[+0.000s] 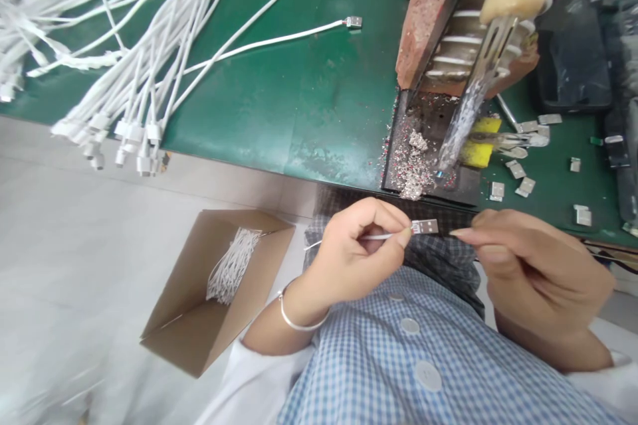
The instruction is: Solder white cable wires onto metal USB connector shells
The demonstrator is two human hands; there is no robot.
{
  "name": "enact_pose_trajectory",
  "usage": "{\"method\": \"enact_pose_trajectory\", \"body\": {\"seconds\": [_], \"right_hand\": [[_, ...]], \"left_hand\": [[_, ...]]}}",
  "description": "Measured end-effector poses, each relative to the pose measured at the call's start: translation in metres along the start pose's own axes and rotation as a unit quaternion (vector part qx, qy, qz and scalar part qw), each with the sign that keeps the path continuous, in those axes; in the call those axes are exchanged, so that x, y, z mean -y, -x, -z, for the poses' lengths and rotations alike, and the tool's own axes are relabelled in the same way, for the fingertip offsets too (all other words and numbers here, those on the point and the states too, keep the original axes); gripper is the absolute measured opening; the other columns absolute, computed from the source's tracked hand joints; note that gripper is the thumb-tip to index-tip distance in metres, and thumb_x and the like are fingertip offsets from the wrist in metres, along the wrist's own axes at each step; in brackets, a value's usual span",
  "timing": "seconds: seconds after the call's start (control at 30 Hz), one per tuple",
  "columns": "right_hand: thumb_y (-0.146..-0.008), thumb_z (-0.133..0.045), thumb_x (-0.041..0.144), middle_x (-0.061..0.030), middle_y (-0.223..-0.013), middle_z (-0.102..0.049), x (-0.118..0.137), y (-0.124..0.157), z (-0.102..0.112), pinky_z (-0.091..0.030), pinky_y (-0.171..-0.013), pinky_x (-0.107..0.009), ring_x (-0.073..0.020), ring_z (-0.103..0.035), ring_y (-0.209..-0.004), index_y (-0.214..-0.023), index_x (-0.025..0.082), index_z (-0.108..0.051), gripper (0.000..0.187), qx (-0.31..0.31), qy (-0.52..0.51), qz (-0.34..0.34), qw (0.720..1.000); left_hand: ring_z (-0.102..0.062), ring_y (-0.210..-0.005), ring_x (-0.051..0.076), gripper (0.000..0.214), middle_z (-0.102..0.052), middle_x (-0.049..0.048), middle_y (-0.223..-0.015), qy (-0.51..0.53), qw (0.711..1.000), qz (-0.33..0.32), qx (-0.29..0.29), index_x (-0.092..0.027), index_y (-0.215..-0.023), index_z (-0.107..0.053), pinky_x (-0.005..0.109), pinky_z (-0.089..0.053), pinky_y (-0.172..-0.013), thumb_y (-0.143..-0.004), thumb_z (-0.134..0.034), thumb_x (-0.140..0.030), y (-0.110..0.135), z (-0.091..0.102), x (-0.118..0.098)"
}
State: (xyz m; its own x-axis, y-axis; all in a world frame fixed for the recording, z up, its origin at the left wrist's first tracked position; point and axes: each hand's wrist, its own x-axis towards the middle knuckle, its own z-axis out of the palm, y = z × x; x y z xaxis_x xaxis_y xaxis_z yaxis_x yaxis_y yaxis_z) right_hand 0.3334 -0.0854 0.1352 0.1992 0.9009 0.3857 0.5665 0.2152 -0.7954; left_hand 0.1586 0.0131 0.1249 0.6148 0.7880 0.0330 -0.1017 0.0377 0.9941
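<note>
My left hand (356,252) pinches a thin white cable just behind its metal USB plug (425,226), which points right. A silver bangle sits on that wrist. My right hand (533,269) is close to the plug's tip, its fingers drawn together and pointing left at it; whether they hold anything is hidden. Both hands hover over my blue checked shirt, just in front of the green table's edge (279,166).
A large bundle of white cables (124,46) lies at the table's left, one loose cable (279,40) across the middle. A soldering stand with an iron (478,80), metal scraps (413,166), a yellow sponge (481,146) and loose metal shells (521,176) stand right. A cardboard box (209,292) holds cables below.
</note>
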Motion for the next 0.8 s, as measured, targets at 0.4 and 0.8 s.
{"method": "enact_pose_trajectory", "body": {"seconds": [0.4, 0.8], "right_hand": [[-0.084, -0.064, 0.014, -0.0024, -0.082, -0.063, -0.006, -0.030, -0.014, -0.054, -0.066, -0.032, -0.0162, -0.062, -0.075, -0.086, 0.023, -0.055, 0.013, -0.045, 0.119, 0.088, 0.988], [-0.080, -0.067, 0.011, -0.0039, -0.093, -0.068, -0.010, -0.037, -0.014, -0.054, -0.076, -0.036, -0.0184, -0.066, -0.087, -0.084, 0.022, -0.059, 0.014, -0.086, 0.097, 0.110, 0.985]], "left_hand": [[-0.063, -0.069, 0.010, 0.017, -0.068, 0.0023, -0.080, -0.033, 0.998, -0.044, -0.016, -0.018, -0.073, -0.055, 0.020, -0.050, -0.057, -0.084, -0.065, -0.010, -0.028, -0.001, -0.008], [-0.066, -0.071, 0.012, 0.015, -0.070, 0.0026, -0.082, -0.059, 0.994, -0.085, -0.032, -0.018, -0.075, -0.057, 0.022, -0.053, -0.058, -0.085, -0.066, -0.011, -0.037, -0.004, -0.012]]}}
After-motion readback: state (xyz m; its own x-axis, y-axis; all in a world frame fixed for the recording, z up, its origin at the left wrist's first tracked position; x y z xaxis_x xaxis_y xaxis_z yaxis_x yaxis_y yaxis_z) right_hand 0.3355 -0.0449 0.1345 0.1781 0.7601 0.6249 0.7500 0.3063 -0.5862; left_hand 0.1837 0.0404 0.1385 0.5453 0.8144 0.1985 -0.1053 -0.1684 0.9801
